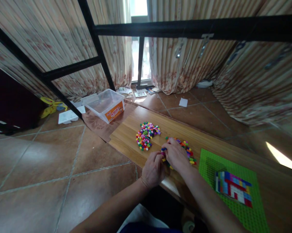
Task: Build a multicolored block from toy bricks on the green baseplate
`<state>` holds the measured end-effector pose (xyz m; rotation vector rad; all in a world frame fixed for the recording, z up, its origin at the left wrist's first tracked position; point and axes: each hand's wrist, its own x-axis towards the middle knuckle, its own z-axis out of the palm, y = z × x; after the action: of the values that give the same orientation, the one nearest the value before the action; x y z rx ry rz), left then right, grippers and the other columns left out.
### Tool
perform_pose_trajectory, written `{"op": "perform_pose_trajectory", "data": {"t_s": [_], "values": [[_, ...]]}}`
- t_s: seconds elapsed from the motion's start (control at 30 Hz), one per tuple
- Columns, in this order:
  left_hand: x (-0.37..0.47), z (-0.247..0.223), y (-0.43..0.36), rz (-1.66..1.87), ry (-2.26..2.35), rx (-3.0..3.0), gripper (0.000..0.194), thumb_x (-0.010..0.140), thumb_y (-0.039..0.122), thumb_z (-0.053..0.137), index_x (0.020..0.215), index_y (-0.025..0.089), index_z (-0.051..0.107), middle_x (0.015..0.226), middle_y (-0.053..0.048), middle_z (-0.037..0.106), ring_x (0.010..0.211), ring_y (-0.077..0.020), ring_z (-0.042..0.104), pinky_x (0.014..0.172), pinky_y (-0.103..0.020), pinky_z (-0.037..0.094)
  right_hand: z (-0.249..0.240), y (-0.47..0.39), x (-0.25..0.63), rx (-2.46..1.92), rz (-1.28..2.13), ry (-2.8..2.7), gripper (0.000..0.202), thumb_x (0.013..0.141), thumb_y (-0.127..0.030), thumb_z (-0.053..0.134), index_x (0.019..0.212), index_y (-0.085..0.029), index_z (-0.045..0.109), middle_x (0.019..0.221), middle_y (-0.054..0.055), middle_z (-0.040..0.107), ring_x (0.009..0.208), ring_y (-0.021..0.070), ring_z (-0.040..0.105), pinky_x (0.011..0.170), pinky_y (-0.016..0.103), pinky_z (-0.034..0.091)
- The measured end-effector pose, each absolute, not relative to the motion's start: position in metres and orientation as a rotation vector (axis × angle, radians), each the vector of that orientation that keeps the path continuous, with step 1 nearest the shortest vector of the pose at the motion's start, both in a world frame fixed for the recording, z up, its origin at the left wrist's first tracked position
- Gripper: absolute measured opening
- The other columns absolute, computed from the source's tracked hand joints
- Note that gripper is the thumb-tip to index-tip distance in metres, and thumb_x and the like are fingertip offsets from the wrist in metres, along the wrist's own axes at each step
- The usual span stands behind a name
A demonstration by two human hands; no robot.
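Tabletop point(126, 132) of wood spans brown floor tiles point(99, 149), near patterned curtains point(170, 64). My left grip point(153, 170) and right grip point(176, 155) meet, pinched nearly closed on small bricks point(163, 152) at the right-hand pile point(191, 155).

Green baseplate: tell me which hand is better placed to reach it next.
Probably the right hand: it is nearer the green baseplate, and its forearm lies between the baseplate and the left hand.

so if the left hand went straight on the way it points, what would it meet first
For the left hand, likely the small bricks at its fingertips, then the right hand; depth is unclear.
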<state>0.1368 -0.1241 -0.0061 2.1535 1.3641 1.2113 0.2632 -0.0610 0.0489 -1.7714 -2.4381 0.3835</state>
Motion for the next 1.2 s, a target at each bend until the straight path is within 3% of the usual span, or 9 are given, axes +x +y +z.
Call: {"op": "perform_pose_trajectory", "data": {"t_s": [0.33,0.53,0.7,0.8,0.93,1.07,1.2], "values": [[0.134,-0.004,-0.121,1.210,1.344,2.184,0.033,0.080,0.005,0.047,0.110,0.018,0.051,0.109,-0.010,0.057,0.107,-0.0221,0.056,0.089,-0.038,0.052,0.051,-0.080,0.261,-1.699,0.296,-2.259,0.018,0.091,-0.017,0.045,0.093,-0.020,0.063,0.107,0.009,0.058,0.099,0.0194,0.055,0.080,0.028,0.042],[0.135,-0.004,-0.120,1.187,1.436,2.225,0.030,0.083,0.004,0.045,0.108,0.019,0.053,0.109,-0.010,0.058,0.108,-0.0206,0.057,0.090,-0.037,0.052,0.061,-0.126,0.275,-1.616,0.506,-1.887,0.018,0.092,-0.020,0.044,0.096,-0.021,0.061,0.094,0.005,0.068,0.086,0.0182,0.064,0.078,0.032,0.048],[0.133,-0.006,-0.117,1.163,1.463,2.287,0.027,0.084,0.004,0.047,0.106,0.018,0.055,0.107,-0.009,0.060,0.108,-0.0215,0.056,0.092,-0.038,0.051,0.065,-0.183,0.315,-1.646,0.661,-1.498,0.019,0.089,-0.031,0.051,0.098,-0.023,0.066,0.095,0.004,0.071,0.085,0.0175,0.066,0.077,0.030,0.052],[0.133,-0.005,-0.115,1.167,1.457,2.310,0.026,0.084,0.005,0.047,0.105,0.017,0.056,0.106,-0.009,0.060,0.108,-0.0222,0.056,0.092,-0.039,0.051,0.058,-0.213,0.356,-1.718,0.615,-1.283,0.028,0.086,-0.040,0.057,0.106,-0.023,0.068,0.098,0.006,0.072,0.087,0.0196,0.067,0.076,0.033,0.054],[0.131,-0.002,-0.114,1.208,1.457,2.290,0.022,0.086,0.008,0.049,0.104,0.017,0.058,0.103,-0.009,0.060,0.105,-0.0218,0.058,0.090,-0.038,0.052,0.044,-0.232,0.412,-1.788,0.508,-0.953,0.036,0.077,-0.046,0.066,0.100,-0.020,0.072,0.097,0.008,0.074,0.085,0.0222,0.069,0.076,0.037,0.056],[0.132,0.004,-0.114,1.280,1.504,2.232,0.017,0.087,0.013,0.051,0.101,0.017,0.059,0.102,-0.008,0.059,0.102,-0.0222,0.059,0.089,-0.040,0.052,0.037,-0.230,0.443,-1.774,0.416,-0.786,0.039,0.070,-0.049,0.070,0.094,-0.018,0.073,0.084,0.008,0.074,0.073,0.0215,0.069,0.068,0.036,0.056],[0.153,0.023,-0.118,1.306,1.418,2.232,0.016,0.087,0.015,0.052,0.102,0.018,0.058,0.101,-0.008,0.059,0.102,-0.0216,0.058,0.090,-0.040,0.051,0.036,-0.218,0.450,-1.781,0.371,-0.878,0.034,0.074,-0.047,0.066,0.093,-0.019,0.073,0.090,0.008,0.074,0.080,0.0218,0.069,0.074,0.037,0.055]]}}
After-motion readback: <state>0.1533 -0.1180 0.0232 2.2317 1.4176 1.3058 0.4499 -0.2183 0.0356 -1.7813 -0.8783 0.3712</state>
